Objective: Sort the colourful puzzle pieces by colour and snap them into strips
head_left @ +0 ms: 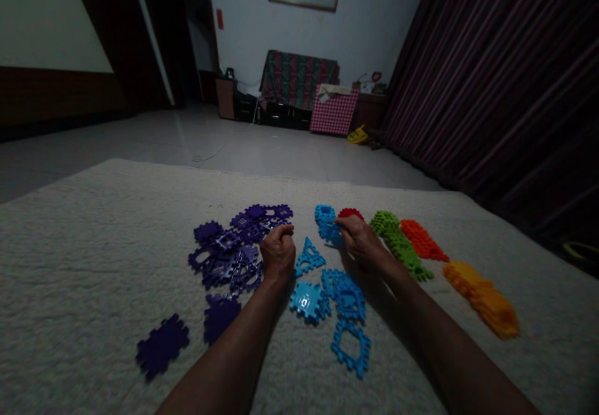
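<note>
My right hand (361,240) is closed, with thumb and fingers pinching a light-blue interlocking plastic tile (330,233) at the far end of the blue group. Fingers curled in, my left hand (279,254) sits between the purple tiles (227,240) and a blue triangular tile (309,258); whatever is inside it, if anything, is hidden. Nearer to me lie loose blue tiles, among them a solid-faced one (306,300) and a frame-shaped one (350,347). Another blue tile (324,213) is just beyond the pinched one.
Right of my right hand, overlapping rows of green tiles (400,243), orange-red tiles (423,240) and yellow-orange tiles (482,299) lie on the pale mat (103,246). Red tiles (350,213) show behind my right hand. A separate purple tile (163,345) lies front left.
</note>
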`<act>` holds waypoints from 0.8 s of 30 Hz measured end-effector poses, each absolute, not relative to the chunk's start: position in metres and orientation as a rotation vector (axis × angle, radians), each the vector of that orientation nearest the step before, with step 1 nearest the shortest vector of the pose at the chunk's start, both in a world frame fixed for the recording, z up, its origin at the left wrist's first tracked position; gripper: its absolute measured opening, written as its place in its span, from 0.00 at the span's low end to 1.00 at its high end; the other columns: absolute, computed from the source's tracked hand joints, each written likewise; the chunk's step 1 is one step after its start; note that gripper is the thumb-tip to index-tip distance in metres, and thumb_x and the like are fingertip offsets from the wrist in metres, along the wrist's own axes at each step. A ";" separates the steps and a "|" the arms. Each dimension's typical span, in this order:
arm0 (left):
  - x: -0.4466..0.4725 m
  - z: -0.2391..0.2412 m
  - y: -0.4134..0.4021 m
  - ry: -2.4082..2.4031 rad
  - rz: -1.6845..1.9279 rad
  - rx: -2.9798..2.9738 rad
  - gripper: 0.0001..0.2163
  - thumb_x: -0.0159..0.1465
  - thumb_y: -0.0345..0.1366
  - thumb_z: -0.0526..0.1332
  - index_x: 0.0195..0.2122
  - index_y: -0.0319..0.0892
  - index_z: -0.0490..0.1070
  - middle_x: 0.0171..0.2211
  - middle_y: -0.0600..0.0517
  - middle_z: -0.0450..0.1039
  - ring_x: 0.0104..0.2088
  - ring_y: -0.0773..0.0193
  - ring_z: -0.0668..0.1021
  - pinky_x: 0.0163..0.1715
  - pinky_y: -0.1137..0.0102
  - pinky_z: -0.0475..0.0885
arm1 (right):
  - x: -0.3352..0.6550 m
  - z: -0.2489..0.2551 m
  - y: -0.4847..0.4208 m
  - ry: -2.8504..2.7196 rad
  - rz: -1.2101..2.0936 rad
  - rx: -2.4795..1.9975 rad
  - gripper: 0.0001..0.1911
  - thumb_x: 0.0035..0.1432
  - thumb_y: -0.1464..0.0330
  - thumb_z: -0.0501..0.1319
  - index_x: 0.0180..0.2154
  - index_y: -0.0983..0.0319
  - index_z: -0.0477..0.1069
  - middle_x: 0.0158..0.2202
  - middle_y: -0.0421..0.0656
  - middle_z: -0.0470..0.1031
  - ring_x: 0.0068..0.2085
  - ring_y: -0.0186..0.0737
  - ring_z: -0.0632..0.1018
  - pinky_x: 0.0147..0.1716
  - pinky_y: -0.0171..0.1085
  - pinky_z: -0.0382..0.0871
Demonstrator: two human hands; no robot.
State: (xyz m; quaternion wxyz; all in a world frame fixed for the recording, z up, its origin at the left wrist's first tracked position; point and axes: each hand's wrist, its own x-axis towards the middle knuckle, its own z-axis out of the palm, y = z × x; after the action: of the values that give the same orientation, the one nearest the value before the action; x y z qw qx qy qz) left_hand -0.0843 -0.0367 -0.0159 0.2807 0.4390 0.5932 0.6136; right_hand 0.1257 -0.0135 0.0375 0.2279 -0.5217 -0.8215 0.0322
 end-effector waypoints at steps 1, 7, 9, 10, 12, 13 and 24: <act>-0.084 -0.016 -0.037 1.591 1.645 1.182 0.15 0.54 0.32 0.53 0.34 0.42 0.80 0.34 0.49 0.81 0.36 0.59 0.82 0.38 0.65 0.78 | 0.125 0.037 -0.013 -2.249 0.078 -1.444 0.19 0.64 0.73 0.51 0.50 0.63 0.76 0.42 0.51 0.75 0.44 0.45 0.76 0.45 0.40 0.69; -0.085 -0.016 -0.038 1.600 1.628 1.202 0.15 0.54 0.31 0.53 0.34 0.43 0.80 0.34 0.49 0.81 0.36 0.59 0.82 0.39 0.65 0.78 | 0.118 0.030 -0.016 -2.200 0.063 -1.507 0.19 0.64 0.74 0.51 0.49 0.63 0.77 0.40 0.49 0.73 0.41 0.43 0.74 0.42 0.37 0.68; -0.085 -0.017 -0.038 1.600 1.632 1.199 0.15 0.54 0.31 0.53 0.34 0.43 0.80 0.34 0.49 0.81 0.36 0.59 0.82 0.38 0.65 0.78 | 0.116 0.028 -0.017 -2.175 0.068 -1.490 0.18 0.64 0.73 0.51 0.49 0.62 0.77 0.39 0.48 0.72 0.41 0.43 0.73 0.42 0.36 0.67; -0.085 -0.017 -0.037 1.597 1.636 1.199 0.15 0.54 0.31 0.53 0.34 0.43 0.80 0.34 0.49 0.81 0.36 0.59 0.82 0.38 0.65 0.78 | 0.116 0.028 -0.018 -2.175 0.075 -1.475 0.18 0.64 0.73 0.51 0.49 0.62 0.76 0.39 0.47 0.72 0.42 0.42 0.73 0.42 0.37 0.67; -0.085 -0.018 -0.037 1.589 1.641 1.201 0.15 0.54 0.31 0.53 0.34 0.43 0.80 0.34 0.49 0.81 0.35 0.59 0.82 0.38 0.65 0.78 | 0.115 0.028 -0.019 -2.186 0.084 -1.463 0.19 0.64 0.73 0.51 0.51 0.63 0.75 0.41 0.48 0.71 0.42 0.42 0.72 0.42 0.37 0.67; -0.085 -0.018 -0.037 1.585 1.643 1.201 0.15 0.54 0.31 0.53 0.34 0.43 0.80 0.34 0.49 0.81 0.35 0.58 0.82 0.38 0.65 0.78 | 0.115 0.028 -0.020 -2.192 0.082 -1.468 0.19 0.64 0.73 0.51 0.51 0.64 0.74 0.41 0.48 0.71 0.42 0.42 0.72 0.43 0.37 0.67; -0.084 -0.015 -0.037 1.582 1.652 1.183 0.14 0.54 0.31 0.53 0.33 0.42 0.80 0.33 0.50 0.81 0.36 0.58 0.82 0.39 0.64 0.77 | 0.117 0.034 -0.019 -2.197 -0.008 -1.488 0.18 0.63 0.72 0.54 0.54 0.65 0.70 0.51 0.54 0.70 0.51 0.50 0.71 0.53 0.45 0.67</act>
State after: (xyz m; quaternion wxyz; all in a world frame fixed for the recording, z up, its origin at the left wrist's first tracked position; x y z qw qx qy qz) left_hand -0.0839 -0.0373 -0.0154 0.2798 0.4410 0.5899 0.6159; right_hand 0.1167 -0.0186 0.0342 0.2418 -0.5441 -0.8035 -0.0028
